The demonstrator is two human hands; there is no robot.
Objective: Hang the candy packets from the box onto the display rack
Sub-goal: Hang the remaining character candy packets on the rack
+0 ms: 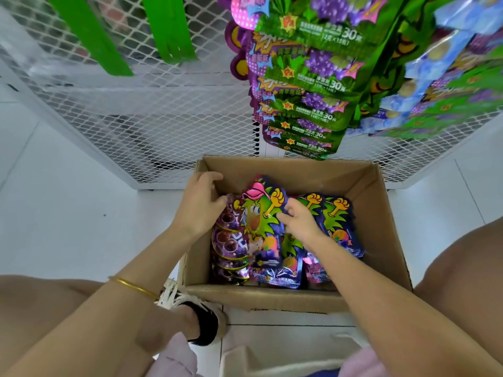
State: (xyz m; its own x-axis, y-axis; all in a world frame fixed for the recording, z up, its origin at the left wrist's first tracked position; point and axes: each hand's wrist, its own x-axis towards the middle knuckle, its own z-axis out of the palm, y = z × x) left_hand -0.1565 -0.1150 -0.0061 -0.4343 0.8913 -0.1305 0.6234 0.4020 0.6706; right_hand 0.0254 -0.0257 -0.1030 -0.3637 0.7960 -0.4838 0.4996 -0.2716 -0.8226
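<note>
Candy restocking, early in one pick. The raised packet (261,221), purple with a green cartoon figure, stands tilted above the others in the middle of the box (381,213). The right hand (299,221) pinches its upper right corner, a narrow grip closed on the packet itself. The left hand (198,208) lies against the packet's left edge near the left wall of the box; its grip is loose, with fingers lightly curled and nothing held as far as can be seen.

Around the raised packet lie the remaining packets (337,221), of the same print to its right and of a darker purple print to its left, covering most of the bottom of the box. The box sits open on the floor (68,200), its far wall just beside the foot of the display rack (163,118), a white mesh panel. On the right half of the rack hang the hung packets (307,85), several overlapping rows. The left half shows bare mesh and two green strips (168,28).

Judgement: part of the stock is hung, but the box is far from empty, and the raised packet has not yet left it.
</note>
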